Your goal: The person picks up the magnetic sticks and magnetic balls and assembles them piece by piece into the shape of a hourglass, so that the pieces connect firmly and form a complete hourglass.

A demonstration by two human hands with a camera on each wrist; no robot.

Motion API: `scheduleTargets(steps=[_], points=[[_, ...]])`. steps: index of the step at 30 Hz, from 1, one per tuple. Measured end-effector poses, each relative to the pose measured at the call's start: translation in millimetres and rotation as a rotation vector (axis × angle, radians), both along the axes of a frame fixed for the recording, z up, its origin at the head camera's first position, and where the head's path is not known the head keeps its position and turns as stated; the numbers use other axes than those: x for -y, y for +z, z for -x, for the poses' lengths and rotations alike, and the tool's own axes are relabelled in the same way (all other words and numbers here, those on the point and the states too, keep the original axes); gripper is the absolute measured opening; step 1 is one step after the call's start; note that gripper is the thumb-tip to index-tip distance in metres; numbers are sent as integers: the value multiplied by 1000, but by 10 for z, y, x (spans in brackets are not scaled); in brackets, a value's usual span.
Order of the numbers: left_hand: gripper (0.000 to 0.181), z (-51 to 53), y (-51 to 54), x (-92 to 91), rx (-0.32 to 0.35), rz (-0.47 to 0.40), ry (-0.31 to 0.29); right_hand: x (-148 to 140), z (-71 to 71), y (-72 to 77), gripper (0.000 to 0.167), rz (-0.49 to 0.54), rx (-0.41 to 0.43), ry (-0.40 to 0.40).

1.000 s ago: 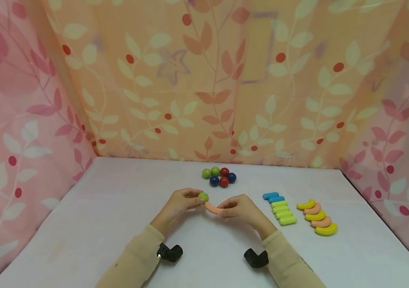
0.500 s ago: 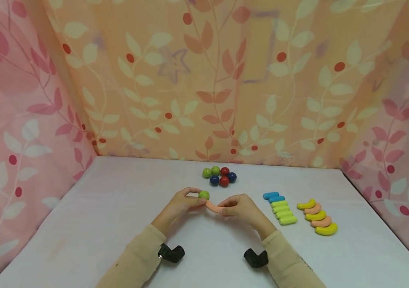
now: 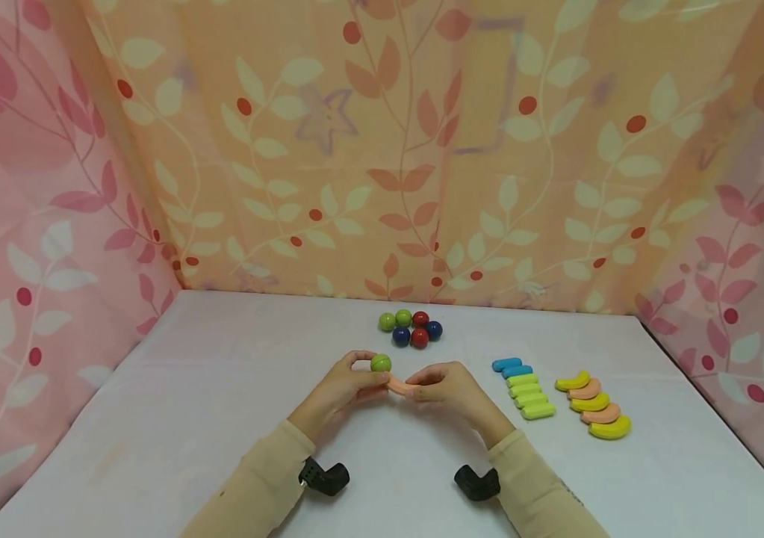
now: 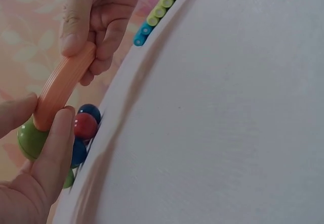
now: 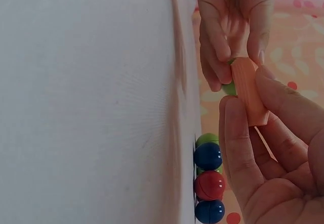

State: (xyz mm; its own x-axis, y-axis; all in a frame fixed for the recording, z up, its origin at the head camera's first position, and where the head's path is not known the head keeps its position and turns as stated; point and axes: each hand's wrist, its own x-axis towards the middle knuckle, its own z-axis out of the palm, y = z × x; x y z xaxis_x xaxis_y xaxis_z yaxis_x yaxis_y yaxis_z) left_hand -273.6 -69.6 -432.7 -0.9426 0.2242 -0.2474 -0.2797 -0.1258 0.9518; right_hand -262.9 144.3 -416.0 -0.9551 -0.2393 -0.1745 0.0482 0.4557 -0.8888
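In front of me, both hands hold an orange ribbed curved toy rod above the white table. A green ball sits against its left end. My left hand pinches around this joint; fingertips lie beside both the ball and the rod, and part of the ball is covered. Between thumb and fingers, my right hand grips the rod's other end. Beyond the hands stands a cluster of green, red and blue balls.
Right of my right hand lies a row of short straight rods, blue and lime green. Farther right are yellow curved rods and orange curved rods. Floral cloth walls off the table's back and sides.
The left thumb has slid down from the green ball towards the rod's end, so more of the ball shows. The left hand has shifted slightly right; the right hand has barely moved.
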Motion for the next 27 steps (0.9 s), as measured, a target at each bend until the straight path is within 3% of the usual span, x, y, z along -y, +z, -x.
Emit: scheduleTargets(steps=[7, 27], points=[[47, -5, -10, -19, 13, -12, 39, -4, -9, -1, 33, 13, -5, 12], [47, 2, -8, 13, 10, -51, 69, -56, 32, -23, 30, -6, 7, -18]])
